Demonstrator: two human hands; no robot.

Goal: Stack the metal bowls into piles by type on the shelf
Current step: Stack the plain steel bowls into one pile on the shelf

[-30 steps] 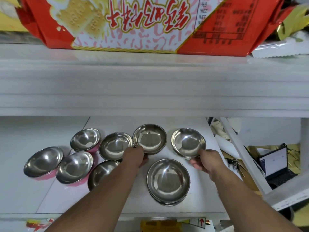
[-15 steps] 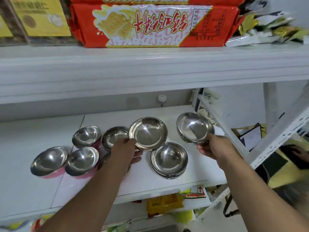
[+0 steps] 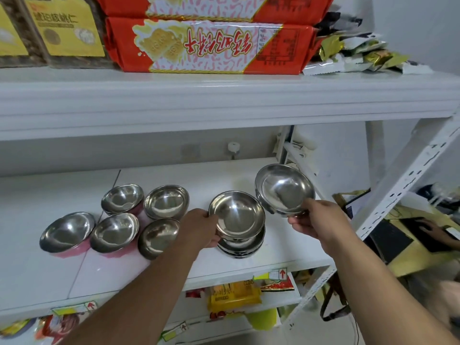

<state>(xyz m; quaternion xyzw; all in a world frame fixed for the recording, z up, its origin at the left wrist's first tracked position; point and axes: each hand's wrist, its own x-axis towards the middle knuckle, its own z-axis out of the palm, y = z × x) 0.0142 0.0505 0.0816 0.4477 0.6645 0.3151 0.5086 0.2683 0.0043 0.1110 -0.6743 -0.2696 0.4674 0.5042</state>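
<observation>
My left hand (image 3: 200, 229) grips the rim of a shallow steel bowl (image 3: 236, 215), which sits tilted on top of a low pile of like bowls (image 3: 240, 246) on the white shelf (image 3: 249, 175). My right hand (image 3: 315, 220) holds another shallow steel bowl (image 3: 283, 190) in the air, just right of and above that pile. To the left stand two all-steel bowls (image 3: 166, 201) (image 3: 158, 236). Further left are three pink-sided steel bowls (image 3: 122, 198) (image 3: 114, 231) (image 3: 66, 231), all apart and upright.
An upper shelf (image 3: 224, 100) hangs close overhead with red biscuit packs (image 3: 211, 46) on it. A white perforated upright (image 3: 408, 175) slants past the right end. Snack packets (image 3: 234, 295) lie on the shelf below. Another person's hand (image 3: 433, 230) shows at far right.
My left hand carried its bowl rightward and down onto the pile. My right hand lifted its bowl higher and slightly right. The camera view pulled back and tilted up.
</observation>
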